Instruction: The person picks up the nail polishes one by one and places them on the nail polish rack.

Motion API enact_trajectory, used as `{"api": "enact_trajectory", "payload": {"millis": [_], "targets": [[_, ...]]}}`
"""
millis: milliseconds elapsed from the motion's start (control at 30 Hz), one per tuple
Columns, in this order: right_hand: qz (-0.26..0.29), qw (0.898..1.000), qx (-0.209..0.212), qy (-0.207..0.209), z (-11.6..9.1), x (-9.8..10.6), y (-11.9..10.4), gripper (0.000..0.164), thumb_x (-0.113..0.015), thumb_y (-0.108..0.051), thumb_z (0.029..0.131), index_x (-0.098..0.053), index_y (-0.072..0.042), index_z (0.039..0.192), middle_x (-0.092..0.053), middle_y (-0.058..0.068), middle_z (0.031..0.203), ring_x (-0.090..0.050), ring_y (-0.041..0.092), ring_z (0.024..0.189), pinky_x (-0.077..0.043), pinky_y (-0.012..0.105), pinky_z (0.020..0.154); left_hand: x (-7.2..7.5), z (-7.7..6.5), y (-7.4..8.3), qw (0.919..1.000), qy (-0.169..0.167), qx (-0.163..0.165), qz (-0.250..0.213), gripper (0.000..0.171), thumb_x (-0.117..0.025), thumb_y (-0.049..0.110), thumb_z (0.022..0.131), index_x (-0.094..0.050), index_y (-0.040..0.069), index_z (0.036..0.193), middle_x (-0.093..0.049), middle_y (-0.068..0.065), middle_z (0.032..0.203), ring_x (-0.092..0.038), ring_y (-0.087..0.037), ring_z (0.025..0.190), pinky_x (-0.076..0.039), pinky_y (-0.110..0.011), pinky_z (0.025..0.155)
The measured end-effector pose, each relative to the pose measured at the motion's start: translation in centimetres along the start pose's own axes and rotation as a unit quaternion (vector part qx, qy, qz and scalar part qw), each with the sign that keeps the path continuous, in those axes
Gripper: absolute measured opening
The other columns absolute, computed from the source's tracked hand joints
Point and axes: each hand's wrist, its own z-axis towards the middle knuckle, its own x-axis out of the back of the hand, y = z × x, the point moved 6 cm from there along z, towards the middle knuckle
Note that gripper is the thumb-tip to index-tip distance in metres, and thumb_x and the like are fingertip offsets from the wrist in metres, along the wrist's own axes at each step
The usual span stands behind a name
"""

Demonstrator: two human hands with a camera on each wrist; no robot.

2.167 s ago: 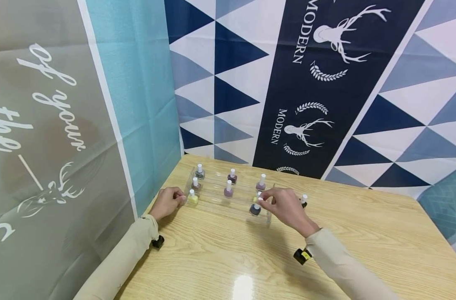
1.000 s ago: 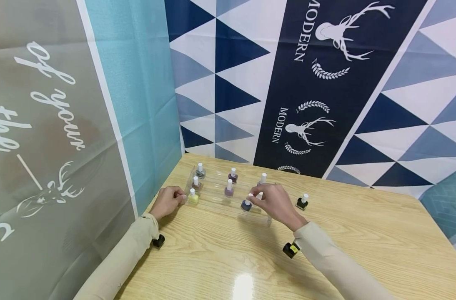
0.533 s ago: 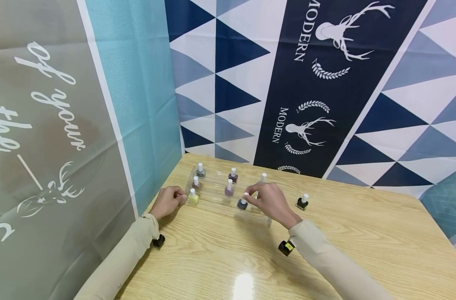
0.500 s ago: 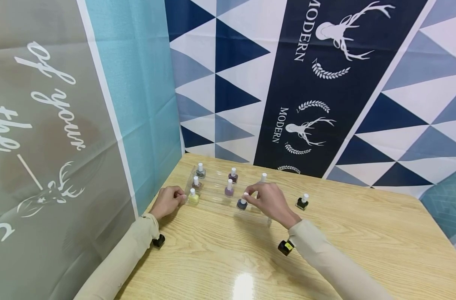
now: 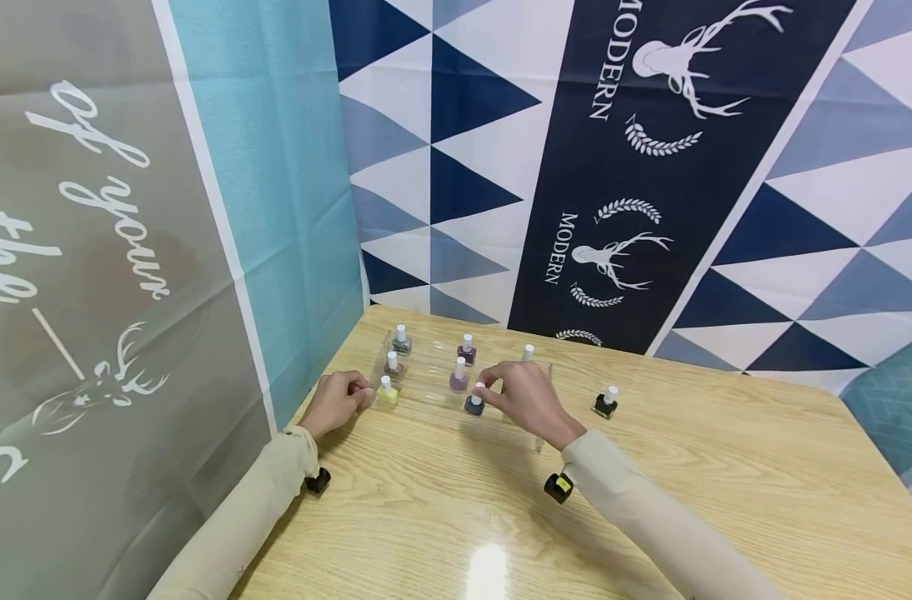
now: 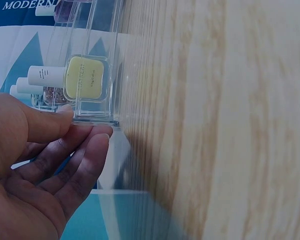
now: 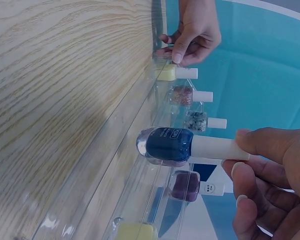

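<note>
My right hand (image 5: 527, 398) pinches the white cap of a dark blue nail polish bottle (image 5: 474, 407), above the front tier of a clear stepped display rack (image 5: 433, 410). Thumb and fingertips hold that cap in the right wrist view, the blue bottle (image 7: 165, 145) below them. My left hand (image 5: 338, 402) pinches the rack's left end; its thumb and fingers meet the clear edge (image 6: 97, 121) in the left wrist view. Beside it stands a yellow nail polish bottle (image 6: 85, 79). Behind the blue bottle is a purple nail polish bottle (image 5: 458, 381).
On the rack's left stand a brown glitter bottle (image 5: 393, 369) and a grey glitter bottle (image 5: 401, 343). A dark purple bottle (image 5: 467, 353) is at the back. Another yellow bottle (image 7: 135, 231) shows in the right wrist view. A black bottle (image 5: 605, 404) stands right of the rack.
My right hand has carried the dark blue bottle leftward, from the rack's right end to the middle of its front tier. My left hand has stayed at the rack's left end.
</note>
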Motion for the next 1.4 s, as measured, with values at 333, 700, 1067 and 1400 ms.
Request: {"api": "enact_trajectory", "payload": {"millis": [333, 700, 1067, 1400], "targets": [[0.007, 1.0, -0.009, -0.008, 0.4, -0.6, -0.3, 0.005, -0.079, -0.019, 0.093, -0.081, -0.015, 0.09, -0.075, -0.005, 0.085, -0.055, 0.001, 0.057, -0.047, 0.024, 0.053, 0.0, 0.0, 0.2, 1.0, -0.003, 0.001, 0.005, 0.01, -0.069, 0.009, 0.1, -0.074, 0.006, 0.092, -0.068, -0.003, 0.074, -0.061, -0.015, 0.06, -0.049, -0.032, 0.057], [-0.002, 1.0, 0.015, -0.001, 1.0, -1.5, -1.1, 0.007, -0.082, -0.019, 0.09, -0.083, -0.014, 0.094, -0.075, -0.006, 0.083, -0.048, 0.0, 0.052, -0.042, 0.024, 0.053, 0.0, -0.2, 0.1, 1.0, -0.001, 0.007, -0.001, 0.009, -0.069, 0.007, 0.099, -0.074, 0.005, 0.092, -0.069, -0.003, 0.076, -0.063, -0.016, 0.062, -0.051, -0.033, 0.059], [-0.013, 1.0, 0.001, -0.004, 1.0, -2.2, -0.7, 0.006, -0.082, -0.02, 0.09, -0.083, -0.014, 0.093, -0.076, -0.006, 0.084, -0.044, 0.003, 0.054, -0.038, 0.027, 0.058, 0.0, 0.0, 0.4, 1.0, -0.002, 0.002, 0.002, 0.009, -0.07, 0.008, 0.099, -0.074, 0.005, 0.092, -0.069, -0.002, 0.076, -0.064, -0.018, 0.062, -0.052, -0.032, 0.058], [0.004, 1.0, 0.001, -0.015, 1.0, -3.3, -0.7, 0.006, -0.08, -0.019, 0.092, -0.081, -0.014, 0.089, -0.076, -0.007, 0.083, -0.062, 0.004, 0.069, -0.05, 0.027, 0.064, 0.1, -0.2, 0.4, 1.0, 0.0, 0.007, 0.004, 0.009, -0.069, 0.008, 0.1, -0.073, 0.005, 0.093, -0.067, -0.003, 0.074, -0.061, -0.015, 0.059, -0.05, -0.032, 0.056]]}}
